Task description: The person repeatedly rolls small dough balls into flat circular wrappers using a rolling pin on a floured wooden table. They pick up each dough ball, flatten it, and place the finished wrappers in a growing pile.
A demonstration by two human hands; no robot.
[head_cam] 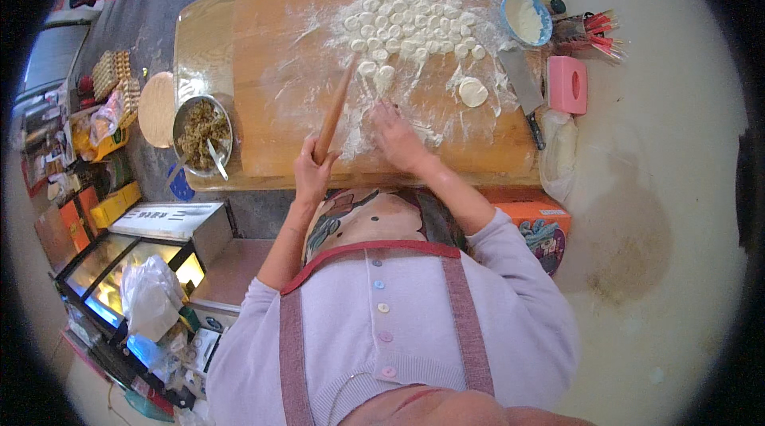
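My left hand [315, 166] grips the lower end of a wooden rolling pin [336, 112]. The pin slants up and away over the floured wooden board [281, 121]. My right hand [394, 134] is palm down at the board's middle, its fingers at a patch of flour; anything beneath them is hidden. Just beyond those fingertips are two dough pieces [384, 74]. Farther back, many small flattened dough rounds [412, 22] lie close together in flour. One wider rolled dough wrapper [473, 92] rests apart on the right.
A metal bowl of chopped filling [204, 127] with a white spoon stands at the table's left edge. Along the right are a blue-rimmed bowl of flour [526, 18], a cleaver [523, 82], a pink tissue box [566, 85] and red-tipped chopsticks [600, 31].
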